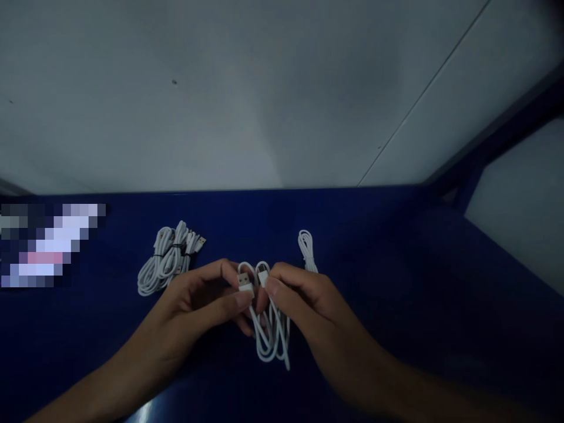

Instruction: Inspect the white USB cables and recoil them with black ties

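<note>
Left hand (187, 308) and right hand (311, 305) pinch the cable (279, 330) by its plugs (244, 284), probably firmest; loops (267, 358) below the grip seem light, soft.

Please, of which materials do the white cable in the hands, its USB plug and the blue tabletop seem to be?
White cable: probably soft plastic or rubber, smooth; it bends in rounded loops.
USB plug: likely metal at the squared, greyish end, with a smooth white grip, probably plastic.
Blue tabletop: glossy, with a bright reflection; painted metal or laminate, I cannot tell.
</note>
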{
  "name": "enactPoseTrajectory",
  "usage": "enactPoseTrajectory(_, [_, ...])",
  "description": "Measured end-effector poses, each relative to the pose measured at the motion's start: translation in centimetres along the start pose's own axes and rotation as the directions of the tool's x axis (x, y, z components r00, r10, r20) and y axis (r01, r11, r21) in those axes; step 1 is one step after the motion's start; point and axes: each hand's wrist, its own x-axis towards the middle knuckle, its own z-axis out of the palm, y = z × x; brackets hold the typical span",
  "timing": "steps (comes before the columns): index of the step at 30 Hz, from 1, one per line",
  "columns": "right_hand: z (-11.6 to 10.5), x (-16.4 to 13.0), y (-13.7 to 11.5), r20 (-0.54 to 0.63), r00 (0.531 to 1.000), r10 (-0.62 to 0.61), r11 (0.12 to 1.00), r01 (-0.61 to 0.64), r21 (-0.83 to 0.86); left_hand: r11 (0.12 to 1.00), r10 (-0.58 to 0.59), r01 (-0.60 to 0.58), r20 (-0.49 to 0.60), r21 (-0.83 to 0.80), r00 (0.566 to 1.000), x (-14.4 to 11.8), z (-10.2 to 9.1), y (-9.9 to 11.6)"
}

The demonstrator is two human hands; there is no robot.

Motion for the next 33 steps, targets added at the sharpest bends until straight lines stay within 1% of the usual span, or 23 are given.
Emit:
enactPoseTrajectory(4, [-0.04, 0.09, 0.26, -0.012, 1.0, -0.011, 0.999, 0.011, -0.037, 1.0, 0.013, -0.013, 0.013, -0.025, 1.0, 0.0, -0.15, -0.33])
enactPoseTrajectory(9, [0.01, 0.27, 0.3, -0.003, 0.999, -0.037, 0.999, 0.037, -0.026, 1.0, 0.019, -0.018, 0.021, -0.024, 1.0, 0.21, -0.24, -0.54])
enactPoseTrajectory(18, [-0.05, 0.12, 0.4, 0.016, 1.0, -0.01, 0.999, 0.011, -0.032, 1.0, 0.008, -0.008, 0.014, -0.017, 1.0, 0.11, -0.15, -0.39])
enactPoseTrajectory(24, [-0.03, 0.11, 0.66, 0.019, 0.999, -0.026, 0.999, 0.027, -0.046, 1.0, -0.004, 0.004, 0.004, 0.004, 1.0, -0.14, 0.22, -0.02])
enactPoseTrajectory(27, [-0.03, 0.11, 0.67, 0.021, 0.999, -0.041, 0.998, 0.042, -0.045, 1.0, -0.007, 0.007, 0.021, -0.004, 1.0, -0.05, 0.35, 0.21])
enactPoseTrajectory(33, [-0.14, 0.09, 0.44, 0.015, 0.998, -0.057, 0.993, 0.058, -0.104, 1.0, -0.013, 0.013, 0.008, 0.014, 1.0, -0.06, 0.25, 0.2])
